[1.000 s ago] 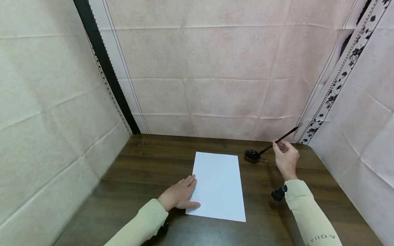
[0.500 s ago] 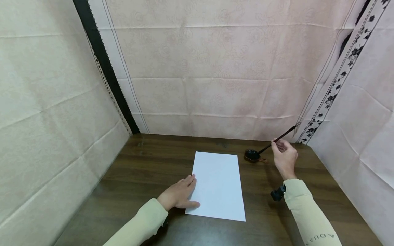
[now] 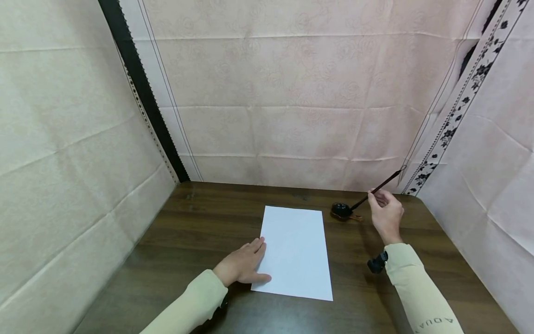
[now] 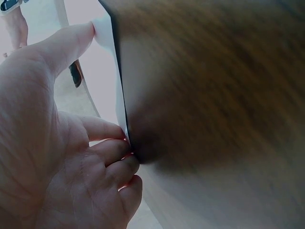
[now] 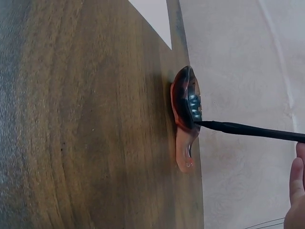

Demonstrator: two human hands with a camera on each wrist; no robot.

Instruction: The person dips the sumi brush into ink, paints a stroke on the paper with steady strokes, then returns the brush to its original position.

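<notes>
My right hand (image 3: 387, 214) pinches a dark writing brush (image 3: 385, 182) partway along its handle, which slants up to the right. In the right wrist view the tip of the brush (image 5: 238, 129) is right at the edge of a small ink dish (image 5: 183, 102), black inside with a reddish-brown body and a short handle. From the head, this ink dish (image 3: 342, 210) sits to the right of the paper. My left hand (image 3: 243, 263) rests with extended fingers on the left edge of a blank white sheet of paper (image 3: 298, 255); in the left wrist view its fingertips touch the paper's edge.
A dark brown wooden table (image 3: 200, 222) carries everything. Pale patterned cloth (image 3: 292, 93) hangs behind it, and more cloth walls stand at the left and right. A black device (image 3: 377, 262) is strapped to the right wrist.
The right hand and the brush have shifted very slightly left, with the brush tip staying at the ink dish. The left hand and the paper hold still.
</notes>
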